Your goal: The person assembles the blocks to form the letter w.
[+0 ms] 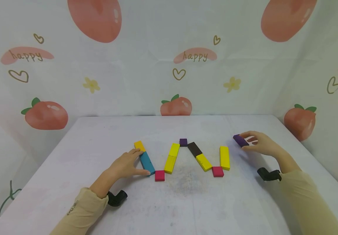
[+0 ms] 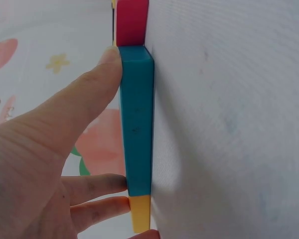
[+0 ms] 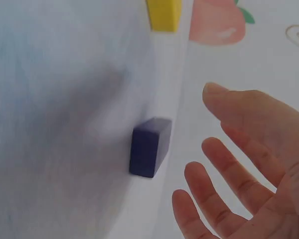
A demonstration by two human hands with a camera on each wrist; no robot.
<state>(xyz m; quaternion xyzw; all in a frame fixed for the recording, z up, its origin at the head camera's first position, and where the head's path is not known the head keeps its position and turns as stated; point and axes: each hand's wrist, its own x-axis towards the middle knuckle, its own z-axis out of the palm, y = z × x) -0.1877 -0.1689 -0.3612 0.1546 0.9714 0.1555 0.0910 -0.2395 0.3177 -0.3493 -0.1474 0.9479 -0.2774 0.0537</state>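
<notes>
My left hand rests on a teal block, thumb at the near end and straight fingers by its joint with an orange-yellow block. Over on the right, my right hand hovers by a purple block; in the right wrist view its fingers are loosely bent and apart from that block. A zigzag row runs between the hands: a red block, two yellow blocks, a small purple block, a black block, a yellow block, another red block and an upright-running yellow block.
All the blocks lie on a white table with faint smudges. Behind it hangs a white backdrop printed with fruit, hearts and flowers. Black wrist mounts stick out below both hands. A green cord shows at the left.
</notes>
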